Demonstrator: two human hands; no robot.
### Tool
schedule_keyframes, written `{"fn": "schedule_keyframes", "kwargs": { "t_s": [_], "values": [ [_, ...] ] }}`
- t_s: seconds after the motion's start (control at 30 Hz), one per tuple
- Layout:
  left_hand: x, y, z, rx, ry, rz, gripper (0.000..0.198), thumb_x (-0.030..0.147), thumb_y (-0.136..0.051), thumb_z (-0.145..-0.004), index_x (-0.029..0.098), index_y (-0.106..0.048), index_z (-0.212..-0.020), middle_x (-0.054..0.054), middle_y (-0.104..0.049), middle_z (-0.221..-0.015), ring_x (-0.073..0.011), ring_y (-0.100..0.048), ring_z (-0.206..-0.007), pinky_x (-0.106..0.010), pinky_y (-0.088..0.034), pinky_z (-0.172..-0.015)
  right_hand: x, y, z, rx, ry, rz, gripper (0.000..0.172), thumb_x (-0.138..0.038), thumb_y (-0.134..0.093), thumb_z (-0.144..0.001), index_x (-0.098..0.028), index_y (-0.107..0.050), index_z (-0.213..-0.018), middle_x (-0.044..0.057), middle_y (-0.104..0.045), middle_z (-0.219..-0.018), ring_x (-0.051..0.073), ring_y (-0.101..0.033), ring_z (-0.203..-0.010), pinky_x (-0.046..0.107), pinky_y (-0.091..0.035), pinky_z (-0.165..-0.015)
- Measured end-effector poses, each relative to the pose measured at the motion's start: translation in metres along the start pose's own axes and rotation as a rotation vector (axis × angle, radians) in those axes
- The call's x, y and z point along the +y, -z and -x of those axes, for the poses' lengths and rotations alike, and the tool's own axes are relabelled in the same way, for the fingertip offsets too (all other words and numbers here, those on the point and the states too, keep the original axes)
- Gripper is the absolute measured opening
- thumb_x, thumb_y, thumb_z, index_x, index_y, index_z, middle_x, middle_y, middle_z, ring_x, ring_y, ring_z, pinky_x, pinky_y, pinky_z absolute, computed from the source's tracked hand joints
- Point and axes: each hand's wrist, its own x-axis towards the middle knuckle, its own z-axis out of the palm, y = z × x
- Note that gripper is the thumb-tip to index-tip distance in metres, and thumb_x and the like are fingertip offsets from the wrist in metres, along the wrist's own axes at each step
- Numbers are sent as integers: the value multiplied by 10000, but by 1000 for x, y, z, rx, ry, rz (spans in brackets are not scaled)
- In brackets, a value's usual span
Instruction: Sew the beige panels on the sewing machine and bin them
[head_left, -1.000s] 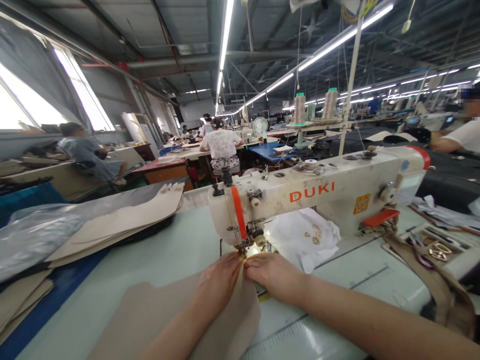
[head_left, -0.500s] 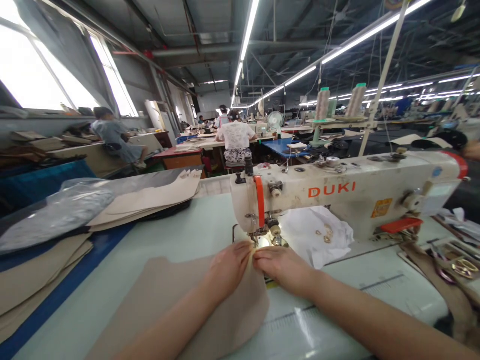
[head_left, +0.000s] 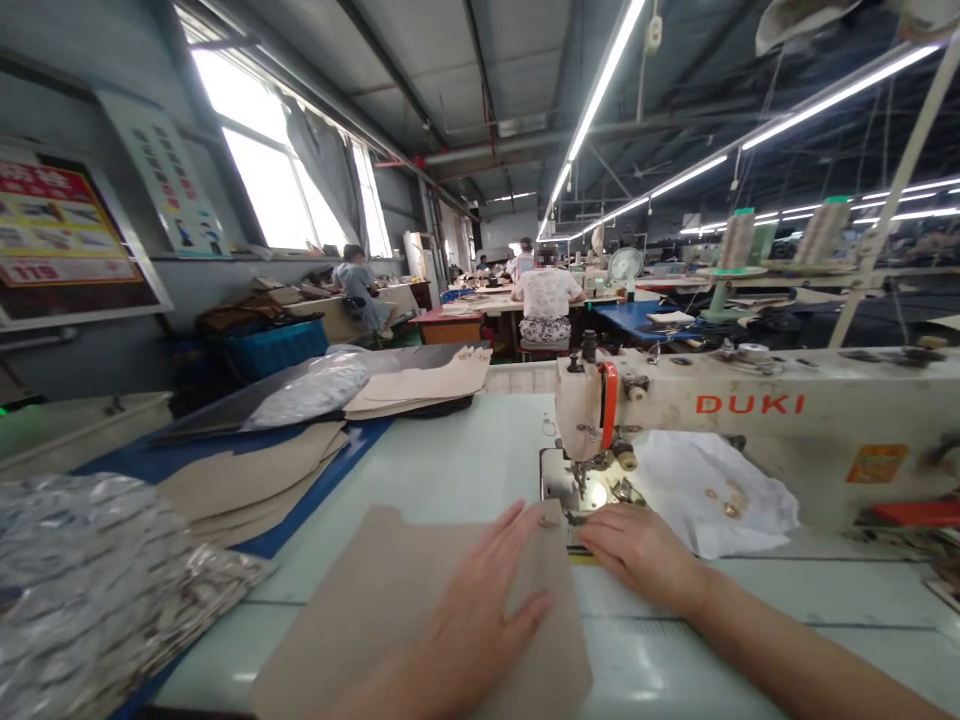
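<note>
A flat beige panel (head_left: 360,590) lies on the pale green sewing table. At its upper corner, close to the sewing machine (head_left: 667,400), sits a small gold-coloured metal piece (head_left: 549,520). Across the panel my left hand (head_left: 480,600) rests flat, open, with thumb and fingers apart. Right of that corner, just in front of the lit needle area (head_left: 589,485), is my right hand (head_left: 637,550). Its fingers are bent and pressed together; what is under their tips is hidden. The panel's corner is apart from the needle.
White cloth or paper (head_left: 697,490) holding small gold-coloured rings lies under the machine arm. Stacked beige panels (head_left: 255,470), plastic bags (head_left: 97,590) and more panels (head_left: 427,380) lie to the left. Thread cones (head_left: 735,240) stand behind. Other people sit farther off.
The panel's corner has come away from the needle toward me. My left hand has left the needle, drawn back and spread on the panel. The view has turned left.
</note>
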Motion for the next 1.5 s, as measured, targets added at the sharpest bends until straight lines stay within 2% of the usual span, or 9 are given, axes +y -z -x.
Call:
{"fn": "schedule_keyframes", "kwargs": {
  "t_s": [0.17, 0.27, 0.37, 0.43, 0.57, 0.73, 0.97, 1.33, 1.5],
  "values": [
    [-30, 7, 66, -283, -167, -115, 669, 206, -547, -797, 310, -310, -1414, -45, -392, -1434, -256, -403, -1296, -417, -369, -1052, 2, -4, 3, -2, -27, -28, 287, -222, -392, -951, -177, -668, -886, 56, -672, -780, 169, -617, -788, 285, -474, -768],
    [-61, 38, 72, -162, 82, -107, 442, 219, -468, -826, 320, -541, -1250, -4, -630, -1216, -204, -611, -1080, -317, -494, -937, 2, -5, 3, -2, -41, -49, 299, -231, -382, -955, -184, -667, -876, 50, -666, -763, 161, -613, -764, 275, -468, -746],
    [-83, 99, 36, 79, 465, -208, 351, 329, -331, -905, 239, -667, -945, -8, -735, -811, -217, -690, -766, -312, -571, -702, 2, -6, 2, -8, -60, -72, 301, -231, -372, -959, -190, -659, -880, 44, -663, -759, 156, -612, -759, 269, -465, -742],
    [-94, 142, -3, 298, 634, -393, 358, 345, -341, -905, 158, -639, -974, -52, -719, -834, -252, -676, -817, -361, -546, -746, 1, -6, 1, -10, -59, -72, 307, -229, -362, -963, -192, -655, -877, 41, -656, -748, 158, -610, -757, 270, -464, -738],
    [-122, 189, -88, 519, 504, -591, 381, 295, -309, -939, 87, -526, -1173, -90, -645, -1103, -254, -591, -1056, -383, -442, -917, 2, -6, -1, -12, -31, -57, 297, -223, -366, -962, -198, -647, -869, 32, -638, -715, 160, -597, -710, 272, -459, -696],
    [-179, 143, -160, 356, 492, -518, 391, 194, -291, -927, 129, -522, -1236, -93, -596, -1225, -226, -526, -1157, -339, -396, -974, 3, -6, -3, -11, -33, -76, 290, -198, -356, -959, -199, -631, -869, 29, -632, -706, 163, -595, -684, 283, -459, -659],
    [-234, 50, -169, 100, 592, -406, 433, 164, -378, -849, 260, -549, -1236, -45, -535, -1333, -238, -455, -1250, -402, -389, -998, 7, -8, -2, 16, -26, -127, 255, -190, -370, -949, -210, -612, -872, 29, -639, -715, 167, -594, -668, 286, -470, -641],
    [-221, 70, -144, 67, 569, -451, 523, 457, -406, -883, 202, -423, -1339, -76, -410, -1435, -210, -349, -1324, -346, -273, -1073, 7, -11, 3, 77, 18, -105, 247, -186, -369, -935, -235, -601, -870, 34, -652, -733, 170, -606, -668, 274, -478, -626],
    [-209, 94, -96, 203, 871, -582, 516, 348, -362, -902, 122, -364, -1366, -169, -339, -1458, -289, -284, -1350, -477, -266, -1060, 7, -14, 6, 39, 3, -90, 277, -189, -348, -949, -216, -602, -841, 26, -630, -715, 169, -596, -658, 279, -453, -624]
  ]
}}
